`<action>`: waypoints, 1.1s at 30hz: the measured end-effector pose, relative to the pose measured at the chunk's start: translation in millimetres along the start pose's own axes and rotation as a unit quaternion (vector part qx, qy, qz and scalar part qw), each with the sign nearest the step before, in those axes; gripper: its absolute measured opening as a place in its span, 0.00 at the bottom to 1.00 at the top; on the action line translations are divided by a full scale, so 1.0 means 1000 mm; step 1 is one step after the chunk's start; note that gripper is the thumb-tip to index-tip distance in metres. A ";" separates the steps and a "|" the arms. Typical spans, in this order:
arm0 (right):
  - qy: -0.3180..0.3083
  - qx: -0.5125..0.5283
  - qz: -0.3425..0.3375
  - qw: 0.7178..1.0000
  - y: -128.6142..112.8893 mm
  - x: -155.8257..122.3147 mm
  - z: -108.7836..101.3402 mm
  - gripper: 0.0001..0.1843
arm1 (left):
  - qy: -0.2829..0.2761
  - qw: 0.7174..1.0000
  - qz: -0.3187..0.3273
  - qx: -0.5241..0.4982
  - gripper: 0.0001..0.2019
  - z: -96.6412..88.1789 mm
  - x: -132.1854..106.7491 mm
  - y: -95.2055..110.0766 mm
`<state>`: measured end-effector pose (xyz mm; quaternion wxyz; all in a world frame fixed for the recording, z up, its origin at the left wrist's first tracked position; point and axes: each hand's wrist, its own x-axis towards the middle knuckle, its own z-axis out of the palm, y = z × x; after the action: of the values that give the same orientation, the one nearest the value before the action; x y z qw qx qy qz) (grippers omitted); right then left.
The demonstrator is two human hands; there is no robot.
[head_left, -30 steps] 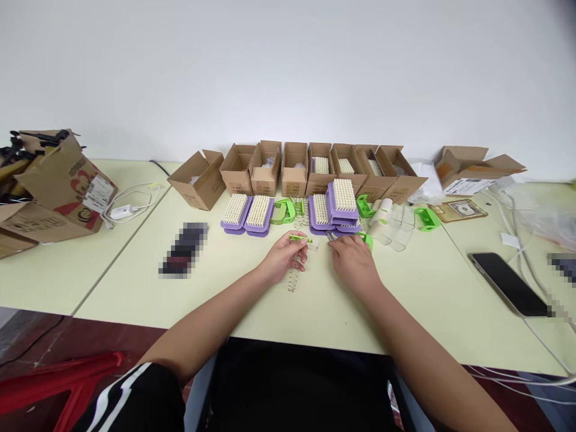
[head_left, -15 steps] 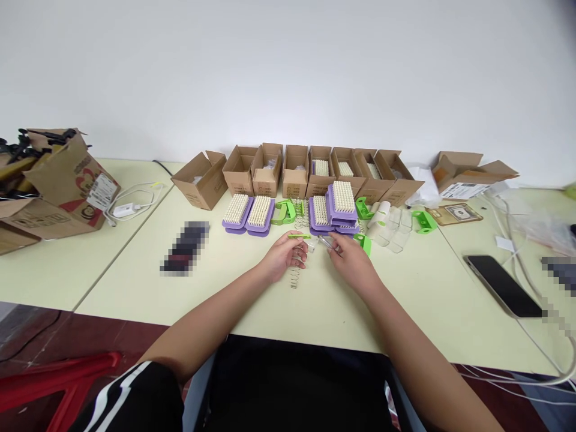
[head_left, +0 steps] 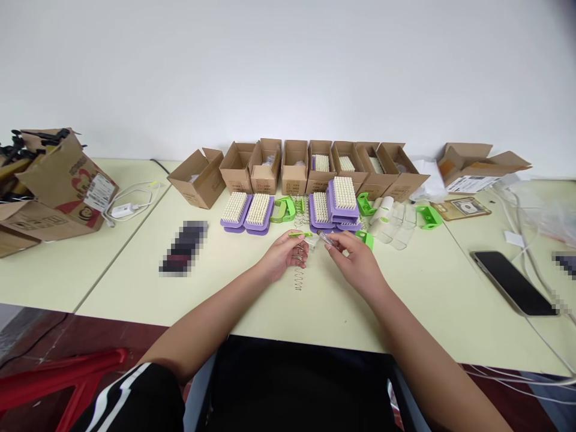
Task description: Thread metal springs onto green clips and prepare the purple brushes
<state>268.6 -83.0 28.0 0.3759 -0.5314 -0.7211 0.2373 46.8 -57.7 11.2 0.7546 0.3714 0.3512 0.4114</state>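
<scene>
From the head view, the left hand [head_left: 283, 257] has its grip closed on a green plastic strip [head_left: 299, 235], and the right hand [head_left: 357, 263] has its grip pinched on a small clear plastic part [head_left: 323, 239], both above the table [head_left: 405, 288]. A coil spring [head_left: 298, 279] lies just below them. Purple-backed bristle brushes [head_left: 258, 213] sit finished-looking in rows, with cardboard boxes [head_left: 294, 168] behind.

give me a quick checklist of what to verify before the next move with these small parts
1. left hand holds the bright green plastic strip: ok
2. right hand pinches the small clear plastic piece: ok
3. strip and clear piece are joined: cannot tell, their ends are close together
4. silver metal coil spring is fitted to the strip: cannot tell, its top is hidden by the left hand
5. stacked purple-backed white-bristle brushes are clear of both hands: ok
</scene>
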 end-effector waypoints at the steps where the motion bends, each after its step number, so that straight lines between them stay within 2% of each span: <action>1: 0.002 0.007 -0.005 1.000 -0.001 0.000 0.000 0.12 | 0.003 1.000 0.002 0.003 0.25 0.000 0.000 0.000; 7: 0.071 0.003 -0.062 0.996 -0.002 -0.002 0.001 0.10 | 0.026 1.000 0.009 0.009 0.26 0.000 0.001 0.000; 11: 0.149 0.054 -0.040 0.986 -0.011 -0.010 -0.002 0.06 | 0.028 1.000 0.001 -0.001 0.23 -0.001 0.002 -0.001; 14: 0.193 0.070 -0.049 0.977 -0.015 -0.015 -0.002 0.04 | 0.030 0.999 -0.006 -0.008 0.22 -0.001 0.002 -0.001; 16: 0.183 0.058 -0.071 0.979 -0.015 -0.017 -0.001 0.03 | 0.035 0.999 -0.009 -0.017 0.21 0.000 0.001 0.000; 20: 0.115 0.035 -0.119 0.986 -0.012 -0.016 0.003 0.07 | 0.050 0.998 -0.007 -0.022 0.20 0.003 0.000 0.002; 24: 0.085 0.009 -0.163 0.983 -0.013 -0.013 0.008 0.08 | 0.060 0.998 0.002 -0.015 0.21 0.006 -0.002 0.004; 29: 0.066 0.002 -0.193 0.979 -0.014 -0.010 0.013 0.10 | 0.075 0.997 0.016 -0.027 0.20 0.004 -0.001 0.001; 33: 0.071 -0.001 -0.185 0.980 -0.012 -0.010 0.013 0.10 | 0.084 0.995 0.010 -0.045 0.19 0.002 0.002 -0.001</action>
<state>252.9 -95.6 25.8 0.4631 -0.4044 -0.7787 0.1250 49.8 -56.9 11.2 0.7340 0.3046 0.3907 0.4645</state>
